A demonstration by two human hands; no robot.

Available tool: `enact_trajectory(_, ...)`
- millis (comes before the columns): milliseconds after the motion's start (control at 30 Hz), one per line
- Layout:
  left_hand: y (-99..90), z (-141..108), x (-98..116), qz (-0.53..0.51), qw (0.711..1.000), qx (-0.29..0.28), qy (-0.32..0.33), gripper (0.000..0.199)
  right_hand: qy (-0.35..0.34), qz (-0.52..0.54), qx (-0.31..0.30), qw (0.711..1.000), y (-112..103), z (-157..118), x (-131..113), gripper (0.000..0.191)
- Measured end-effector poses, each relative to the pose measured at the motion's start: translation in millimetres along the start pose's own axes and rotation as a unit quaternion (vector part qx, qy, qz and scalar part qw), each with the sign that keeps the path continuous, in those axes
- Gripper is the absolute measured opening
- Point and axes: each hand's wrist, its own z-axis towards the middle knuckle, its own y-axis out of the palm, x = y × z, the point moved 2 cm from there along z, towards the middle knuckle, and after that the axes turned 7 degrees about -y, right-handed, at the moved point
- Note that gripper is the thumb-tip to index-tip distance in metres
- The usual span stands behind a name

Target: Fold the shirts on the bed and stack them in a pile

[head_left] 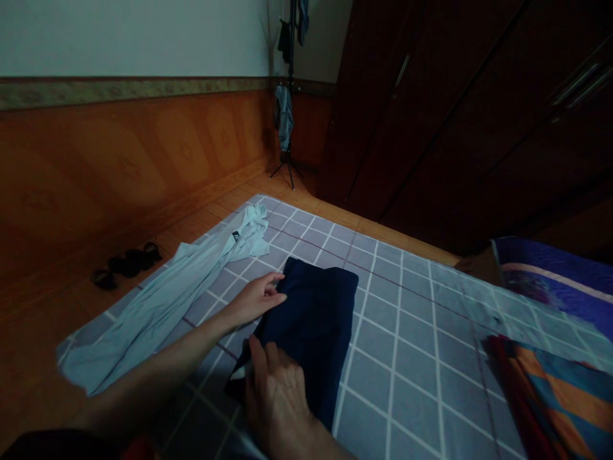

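Observation:
A dark navy garment point(313, 306), folded into a long rectangle, lies in front of me; its exact kind cannot be made out. At its upper left edge rests my left hand point(256, 298), with thumb and fingers apart and the fingertips touching the cloth. Lower down, my right hand point(280, 390) has its fingers closed on the garment's near left edge, where a small white patch shows beside them. To the left of both hands, a pale blue-grey garment point(191, 281) with a small dark label is spread lengthwise.
Grey checked cloth point(383, 345) covers the surface under the garments. Folded orange, blue and red fabric point(569, 396) lies at right, near purple bedding point(555, 271). Black sandals point(129, 262) sit on the floor at left. A clothes stand point(290, 121) is beside the dark wardrobe point(431, 115).

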Motion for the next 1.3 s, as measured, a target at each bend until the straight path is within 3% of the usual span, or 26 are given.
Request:
enact_trajectory(233, 15.2, 51, -5, 0.019, 0.998, 0.052, -0.003, 0.050, -0.063, -0.055, 0.016, 0.996, 15, -4, -3, 0.068)
enact_trajectory(433, 19.2, 58, -5, -0.032, 0.997, 0.050, 0.055, 0.048, -0.102, -0.054, 0.060, 0.991, 24, -6, 2, 0.070)
enact_trajectory(533, 12.7, 58, -9, -0.044, 0.993, 0.082, 0.076, 0.049, -0.103, -0.057, 0.070, 0.991, 28, -5, 3, 0.072)
enact_trajectory(833, 11.3, 59, -21, 0.095, 0.981, 0.140, 0.093, 0.050, -0.141, -0.043, 0.094, 0.985, 31, -2, 6, 0.062)
enact_trajectory(900, 9.8, 54, -16, 0.156, 0.967, 0.172, 0.106, 0.050, -0.159, -0.041, 0.102, 0.981, 27, -4, 3, 0.060)
enact_trajectory(1000, 10.5, 37, 5, 0.288, 0.918, 0.223, 0.160, 0.049, -0.150, -0.026, 0.128, 0.980, 4, -7, 3, 0.046)
enact_trajectory(1067, 17.2, 21, 20, 0.353, 0.888, 0.199, 0.217, 0.047, -0.123, -0.002, 0.169, 0.978, -24, -8, 11, 0.034)
enact_trajectory(1167, 34.8, 5, 30, 0.418, 0.861, 0.069, 0.282, 0.047, -0.072, 0.004, 0.265, 0.962, -65, -6, 41, 0.029)
enact_trajectory(1233, 45.2, 3, 23, 0.461, 0.844, -0.002, 0.276, 0.051, -0.024, -0.042, 0.297, 0.954, -79, -4, 71, 0.034)
enact_trajectory(1300, 50.9, 6, 12, 0.497, 0.833, -0.031, 0.240, 0.060, 0.016, -0.100, 0.262, 0.960, -77, -1, 103, 0.042)
